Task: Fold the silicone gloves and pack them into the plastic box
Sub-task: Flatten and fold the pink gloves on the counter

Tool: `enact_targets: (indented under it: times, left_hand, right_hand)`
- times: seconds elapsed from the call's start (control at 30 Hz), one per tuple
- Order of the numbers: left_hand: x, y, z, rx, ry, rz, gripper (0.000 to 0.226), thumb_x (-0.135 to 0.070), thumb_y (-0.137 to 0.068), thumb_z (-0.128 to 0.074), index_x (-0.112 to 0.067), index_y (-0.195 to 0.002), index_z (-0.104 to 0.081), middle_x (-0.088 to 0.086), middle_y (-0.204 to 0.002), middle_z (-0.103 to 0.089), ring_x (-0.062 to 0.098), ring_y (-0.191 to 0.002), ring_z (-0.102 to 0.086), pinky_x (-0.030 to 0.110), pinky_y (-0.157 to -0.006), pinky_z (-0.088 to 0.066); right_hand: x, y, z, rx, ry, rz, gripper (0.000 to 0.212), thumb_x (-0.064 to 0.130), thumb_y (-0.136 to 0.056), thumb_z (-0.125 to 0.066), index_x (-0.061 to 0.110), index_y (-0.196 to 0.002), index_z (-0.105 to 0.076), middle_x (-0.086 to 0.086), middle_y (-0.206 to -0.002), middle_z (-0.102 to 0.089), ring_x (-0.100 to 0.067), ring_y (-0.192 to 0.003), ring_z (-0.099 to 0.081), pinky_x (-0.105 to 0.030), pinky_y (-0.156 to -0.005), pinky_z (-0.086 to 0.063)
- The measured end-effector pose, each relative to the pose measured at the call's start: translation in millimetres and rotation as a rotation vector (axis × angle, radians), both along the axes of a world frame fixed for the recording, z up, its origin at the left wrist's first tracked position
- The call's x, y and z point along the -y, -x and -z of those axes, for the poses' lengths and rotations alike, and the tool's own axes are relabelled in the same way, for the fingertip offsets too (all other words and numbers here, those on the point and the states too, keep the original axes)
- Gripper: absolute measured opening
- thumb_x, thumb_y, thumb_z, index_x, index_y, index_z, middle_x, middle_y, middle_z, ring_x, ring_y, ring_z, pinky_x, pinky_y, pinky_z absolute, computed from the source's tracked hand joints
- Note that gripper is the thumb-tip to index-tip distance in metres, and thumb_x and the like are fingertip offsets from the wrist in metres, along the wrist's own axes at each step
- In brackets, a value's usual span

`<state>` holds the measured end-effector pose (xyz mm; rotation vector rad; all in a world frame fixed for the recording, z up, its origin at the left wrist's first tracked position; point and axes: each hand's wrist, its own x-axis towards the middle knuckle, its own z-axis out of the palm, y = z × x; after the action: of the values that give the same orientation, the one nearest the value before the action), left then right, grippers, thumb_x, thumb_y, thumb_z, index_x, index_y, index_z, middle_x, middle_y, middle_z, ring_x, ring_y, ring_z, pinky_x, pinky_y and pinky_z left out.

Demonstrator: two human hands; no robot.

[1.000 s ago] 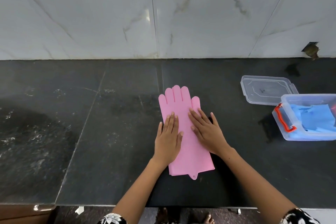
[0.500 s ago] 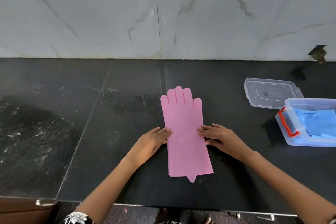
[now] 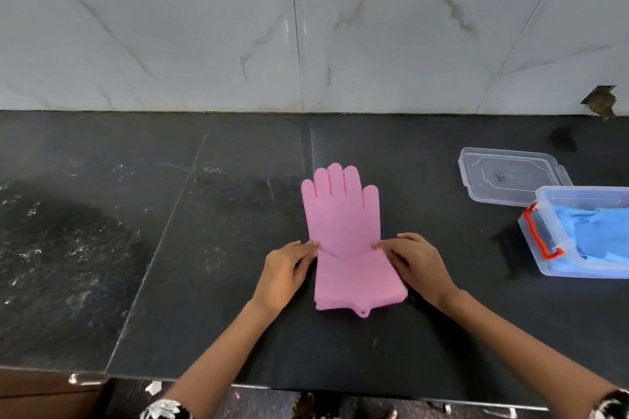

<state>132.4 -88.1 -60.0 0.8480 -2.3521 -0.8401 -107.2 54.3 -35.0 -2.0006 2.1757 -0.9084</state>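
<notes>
A pair of pink silicone gloves (image 3: 340, 214) lies stacked on the black counter, fingers pointing to the wall. My left hand (image 3: 286, 272) pinches the stack's left edge at its middle. My right hand (image 3: 418, 265) pinches the right edge at the same height. A crease runs across the gloves between my fingertips, and the finger half looks slightly raised. The clear plastic box (image 3: 578, 192) with a red handle stands at the right edge, holding folded blue gloves (image 3: 606, 235).
The box's clear lid (image 3: 510, 177) lies flat behind the box. The black counter (image 3: 170, 248) ends at a front edge close to me, and a marble-tiled wall (image 3: 306, 44) rises behind it.
My hands went from pressing flat on the gloves to their two side edges. They now pinch the edges at the middle, and a crease has formed there.
</notes>
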Motion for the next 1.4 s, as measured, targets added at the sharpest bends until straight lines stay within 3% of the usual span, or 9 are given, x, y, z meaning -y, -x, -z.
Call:
enact_targets:
  times: [0.1, 0.2, 0.3, 0.43, 0.53, 0.77, 0.9, 1.1, 1.4]
  left_hand:
    - [-11, 31, -22, -0.13, -0.169, -0.322, 0.019, -0.007, -0.087, -0.057, -0.015, -0.077, -0.071, -0.007, -0.072, -0.071, 0.01, -0.065, -0.065, 0.024, -0.063, -0.052]
    - [-13, 52, -34, -0.113, -0.28, -0.52, 0.028, -0.006, -0.085, -0.057, -0.012, -0.059, -0.05, 0.002, -0.06, -0.055, 0.015, -0.057, -0.044, 0.032, -0.06, -0.045]
    - [-15, 58, -35, -0.08, -0.277, -0.583, 0.02, -0.004, -0.082, -0.057, 0.0, -0.063, -0.064, 0.011, -0.065, -0.065, 0.019, -0.058, -0.055, 0.034, -0.063, -0.048]
    - [-20, 56, -35, -0.075, -0.191, -0.596, 0.012, 0.0, -0.083, -0.06, -0.002, -0.075, -0.069, 0.008, -0.076, -0.064, 0.018, -0.067, -0.059, 0.029, -0.064, -0.048]
    - [-20, 55, -32, -0.064, -0.175, -0.589, 0.012, 0.001, -0.083, -0.059, -0.002, -0.074, -0.068, 0.008, -0.075, -0.063, 0.019, -0.067, -0.058, 0.032, -0.064, -0.05]
    - [-20, 53, -29, -0.065, -0.146, -0.55, 0.013, 0.001, -0.085, -0.058, -0.006, -0.081, -0.068, 0.006, -0.081, -0.063, 0.012, -0.069, -0.056, 0.022, -0.066, -0.046]
    - [-19, 56, -27, -0.052, -0.075, -0.518, 0.031, 0.0, -0.088, -0.053, -0.007, -0.118, -0.061, 0.006, -0.111, -0.061, 0.016, -0.098, -0.058, 0.032, -0.092, -0.05]
    - [15, 77, -33, 0.374, 0.296, -0.016, 0.049, -0.018, -0.098, -0.028, -0.015, -0.147, -0.028, 0.002, -0.158, -0.019, 0.018, -0.147, -0.008, 0.033, -0.118, 0.004]
    - [49, 75, -30, 0.512, 0.068, 0.087, 0.052, -0.006, -0.098, -0.028, -0.024, -0.147, -0.028, -0.004, -0.158, -0.018, 0.009, -0.146, -0.012, 0.032, -0.118, -0.006]
  right_hand:
    - [25, -11, -11, 0.295, -0.05, 0.341, 0.009, 0.004, -0.082, -0.064, 0.009, -0.075, -0.067, 0.01, -0.065, -0.063, -0.006, -0.058, -0.056, -0.026, -0.061, -0.041]
    - [48, -16, -19, 0.347, -0.196, 0.477, 0.015, 0.019, -0.086, -0.063, 0.011, -0.079, -0.074, 0.004, -0.072, -0.07, -0.011, -0.064, -0.062, -0.028, -0.065, -0.049]
    - [50, -18, -24, 0.377, -0.23, 0.549, 0.014, 0.021, -0.086, -0.064, 0.012, -0.085, -0.074, 0.0, -0.081, -0.073, -0.015, -0.072, -0.065, -0.034, -0.073, -0.054]
    - [47, -41, -17, 0.075, -0.033, 0.47, 0.025, 0.01, -0.089, -0.055, 0.006, -0.113, -0.061, -0.008, -0.119, -0.063, -0.03, -0.102, -0.062, -0.041, -0.087, -0.048]
    - [60, -58, -2, -0.112, -0.253, 0.306, 0.048, 0.026, -0.1, -0.036, 0.012, -0.146, -0.028, -0.007, -0.156, -0.023, -0.025, -0.144, -0.021, -0.049, -0.116, -0.015]
    - [80, -45, 2, -0.375, -0.287, 0.345, 0.055, 0.019, -0.09, -0.053, 0.008, -0.142, -0.035, -0.01, -0.154, -0.029, -0.028, -0.142, -0.025, -0.055, -0.111, -0.023]
    - [82, -35, 15, -0.349, -0.375, 0.269, 0.052, 0.031, -0.1, -0.022, 0.011, -0.147, -0.02, -0.003, -0.156, -0.021, -0.02, -0.146, -0.009, -0.045, -0.116, 0.0]
    - [83, -27, 15, -0.318, -0.434, 0.182, 0.052, 0.036, -0.102, -0.014, 0.016, -0.149, -0.007, 0.002, -0.159, -0.006, -0.013, -0.145, 0.007, -0.042, -0.115, 0.013]
    - [59, -43, 10, -0.449, -0.062, -0.024, 0.046, 0.039, -0.081, -0.069, 0.014, -0.119, -0.064, 0.001, -0.122, -0.066, -0.013, -0.117, -0.059, -0.049, -0.104, -0.038]
